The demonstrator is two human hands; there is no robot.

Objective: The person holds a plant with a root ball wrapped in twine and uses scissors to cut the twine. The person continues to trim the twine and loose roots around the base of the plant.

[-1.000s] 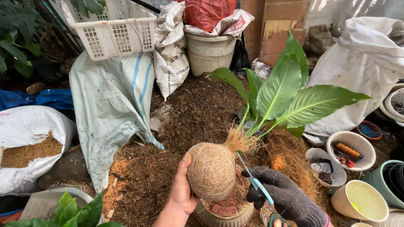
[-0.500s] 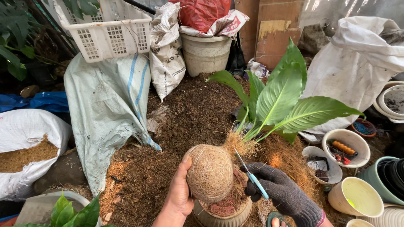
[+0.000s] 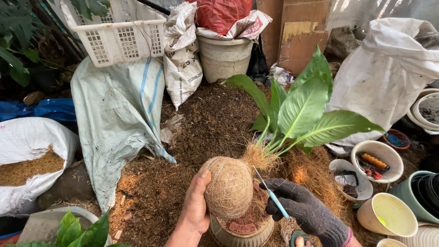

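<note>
At lower centre, the bare left hand (image 3: 194,208) cups a fibre-wrapped root ball (image 3: 228,187) of a leafy plant (image 3: 304,107); the gloved right hand (image 3: 304,210) grips blue-handled scissors (image 3: 273,195) beside it.

Twine-wrapped fibre root ball (image 3: 228,187), leafy green plant (image 3: 302,110) tilted right

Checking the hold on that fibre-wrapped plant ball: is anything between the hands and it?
Nothing visible. The bare left hand cups the fibre ball directly, thumb on its side. The gloved right hand sits just right of it, holding a thin blue-handled tool whose tip reaches the ball's neck under the leaves.
</note>
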